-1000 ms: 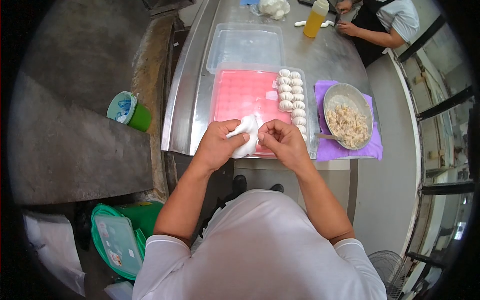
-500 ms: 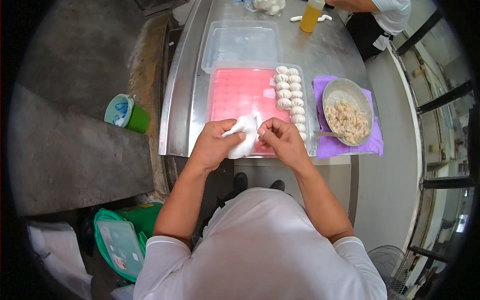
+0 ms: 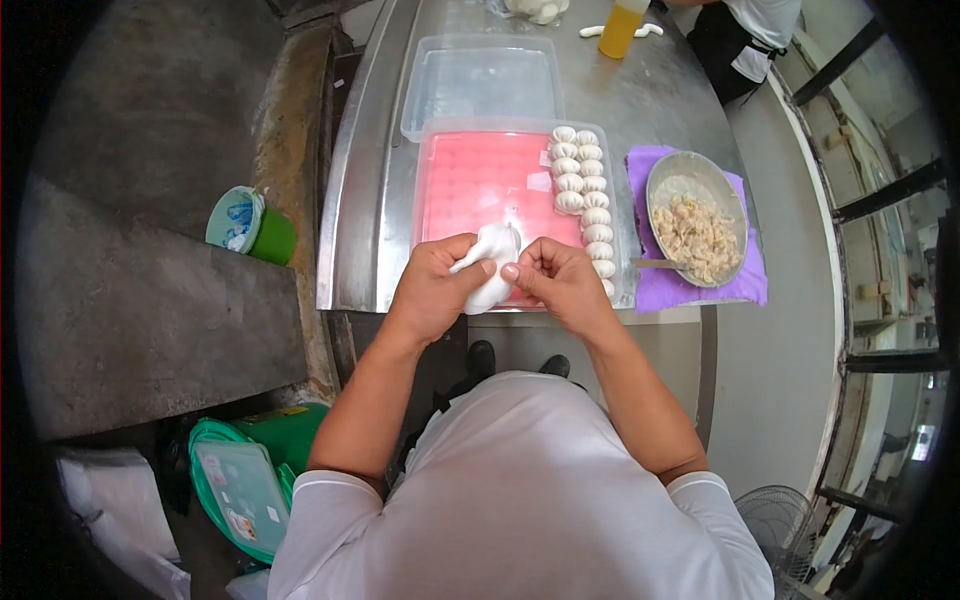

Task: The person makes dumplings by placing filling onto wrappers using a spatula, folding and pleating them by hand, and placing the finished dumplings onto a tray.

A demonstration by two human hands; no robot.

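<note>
Dough sits between my two hands, over the near edge of the pink tray. My left hand pinches the floppy white piece, thumb pressed on top and the other fingers curled behind it. My right hand is closed to a pinch at the dough's right edge, thumb and forefinger together; I cannot tell how much dough lies between them.

The tray reaches close to the near edge of the metal counter. On its left, a strip of counter runs between the tray's wall and the counter's raised border. The clear plastic container lies just beyond the tray's far side, leaving little room there. Pleated buns line the tray's right side in two columns, one reaching down beside my right hand; the pink surface left of them gives open room.

A narrow band of counter separates the tray from the purple cloth, and the handle jutting from the bowl of filling reaches into it. Beyond the tray, a wider metal stretch runs to the oil bottle and the dough strip, with another person at the far right edge.
</note>
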